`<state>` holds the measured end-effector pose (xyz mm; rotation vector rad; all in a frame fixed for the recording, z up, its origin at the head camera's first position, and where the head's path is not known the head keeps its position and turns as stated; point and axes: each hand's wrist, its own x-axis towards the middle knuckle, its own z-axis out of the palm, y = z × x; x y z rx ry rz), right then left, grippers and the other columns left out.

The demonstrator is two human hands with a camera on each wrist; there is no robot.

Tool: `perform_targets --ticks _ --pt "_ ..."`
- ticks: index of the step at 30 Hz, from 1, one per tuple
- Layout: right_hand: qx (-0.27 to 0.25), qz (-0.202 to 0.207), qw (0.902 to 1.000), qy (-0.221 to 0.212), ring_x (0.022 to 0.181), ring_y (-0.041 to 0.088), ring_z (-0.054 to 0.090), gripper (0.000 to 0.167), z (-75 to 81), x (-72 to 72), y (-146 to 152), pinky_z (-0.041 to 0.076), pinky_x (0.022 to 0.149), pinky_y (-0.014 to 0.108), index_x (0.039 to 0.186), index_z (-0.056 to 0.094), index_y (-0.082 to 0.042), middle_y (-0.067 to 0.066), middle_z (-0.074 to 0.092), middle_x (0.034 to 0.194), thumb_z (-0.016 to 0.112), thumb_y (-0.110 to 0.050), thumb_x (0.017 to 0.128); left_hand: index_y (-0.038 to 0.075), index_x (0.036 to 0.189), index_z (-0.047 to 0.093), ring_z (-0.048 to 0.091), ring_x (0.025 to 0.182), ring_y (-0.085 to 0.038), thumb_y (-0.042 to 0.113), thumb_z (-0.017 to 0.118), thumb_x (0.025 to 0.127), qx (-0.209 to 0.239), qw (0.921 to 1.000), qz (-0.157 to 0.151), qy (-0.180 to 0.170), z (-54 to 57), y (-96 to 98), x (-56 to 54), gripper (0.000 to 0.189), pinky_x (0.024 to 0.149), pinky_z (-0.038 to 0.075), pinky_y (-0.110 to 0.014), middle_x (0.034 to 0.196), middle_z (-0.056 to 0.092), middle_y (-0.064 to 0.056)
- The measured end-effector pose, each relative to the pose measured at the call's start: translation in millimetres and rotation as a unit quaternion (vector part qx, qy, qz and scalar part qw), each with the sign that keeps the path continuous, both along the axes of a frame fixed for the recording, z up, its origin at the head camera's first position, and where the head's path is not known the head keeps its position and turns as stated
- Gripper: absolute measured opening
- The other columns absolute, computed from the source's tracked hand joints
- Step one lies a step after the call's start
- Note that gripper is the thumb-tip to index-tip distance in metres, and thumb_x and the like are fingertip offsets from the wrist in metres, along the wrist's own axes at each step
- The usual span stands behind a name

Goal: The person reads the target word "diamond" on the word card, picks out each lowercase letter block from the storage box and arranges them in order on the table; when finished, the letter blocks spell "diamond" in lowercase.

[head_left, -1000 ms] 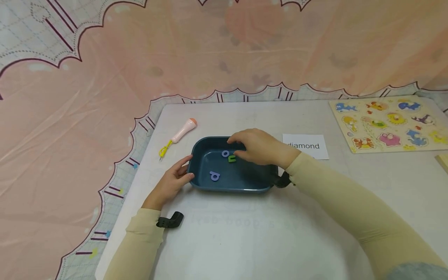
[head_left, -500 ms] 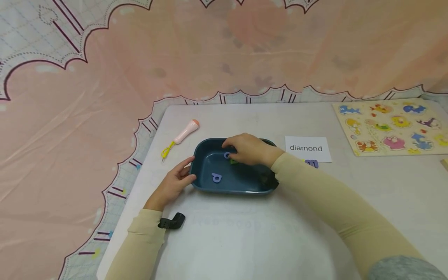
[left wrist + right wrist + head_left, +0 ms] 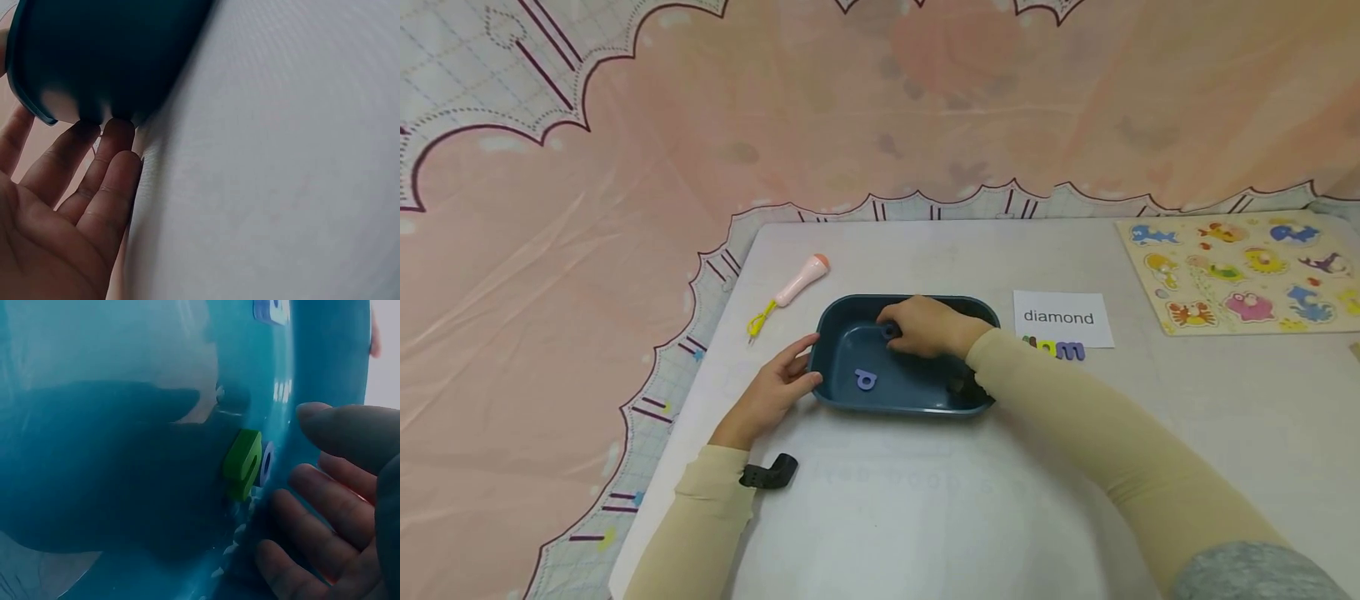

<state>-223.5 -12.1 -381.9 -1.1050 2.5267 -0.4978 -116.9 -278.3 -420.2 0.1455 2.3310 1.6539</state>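
Observation:
A dark blue tray [image 3: 925, 410] lies on the table. My left hand [image 3: 766, 396] touches its left end, with the fingertips against the outer wall and the thumb at the near corner. Inside the tray, my right hand [image 3: 928, 327] reaches low near the far wall, fingers loosely bent. Close to its fingertips are a purple ring-shaped letter [image 3: 890, 331] and a green letter [image 3: 244, 464], which the hand hides in the head view. The right wrist view shows a gap between fingers [image 3: 315, 534] and letters. A purple letter d [image 3: 865, 380] lies nearer the front left.
A white card [image 3: 1060, 318] reading "diamond" lies right of the tray, with a purple letter m [image 3: 1070, 351] and other letters, partly behind the sleeve, at its lower edge. A pink-and-yellow pen-like thing [image 3: 790, 292] lies back left. An animal puzzle board [image 3: 1247, 275] lies back right.
My right hand has moved left and down into the tray, over the green letter. Its sleeve has uncovered the card and letters below it. My left hand stays at the tray.

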Motion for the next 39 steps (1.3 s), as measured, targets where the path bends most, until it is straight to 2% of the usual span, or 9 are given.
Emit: perform_targets --ticks 12,21,39 --pt "0.018 -0.005 0.9996 -0.019 0.116 0.023 0.060 0.043 -7.2 -0.5 -2.0 0.044 0.104 0.039 0.137 0.058 0.000 0.013 0.064 0.129 0.064 -0.018 0.098 0.009 0.158 0.029 0.049 0.132 -0.038 0.011 0.059 0.101 -0.005 1.0000 0.004 0.001 -0.9 0.8 0.1 0.065 0.108 0.037 -0.051 0.150 0.043 -0.025" --pt "0.011 -0.001 0.9997 -0.020 0.104 0.020 0.061 0.037 -8.7 0.3 -1.8 0.047 0.100 0.038 0.133 0.062 -0.005 0.011 0.066 0.123 0.063 -0.016 0.098 0.011 0.158 0.030 0.050 0.132 -0.037 0.012 0.060 0.100 -0.005 1.0000 0.008 -0.002 -1.1 0.6 -0.8 0.065 0.107 0.037 -0.052 0.150 0.043 -0.024" --pt "0.021 0.006 0.9998 -0.004 0.108 0.022 0.062 0.031 -12.7 0.4 -3.7 0.047 0.099 0.039 0.127 0.065 -0.007 0.010 0.067 0.122 0.066 -0.016 0.097 0.011 0.158 0.029 0.049 0.132 -0.037 0.012 0.060 0.101 0.004 1.0000 0.000 -0.004 -2.3 -1.0 -4.0 0.065 0.107 0.036 -0.054 0.150 0.043 -0.024"
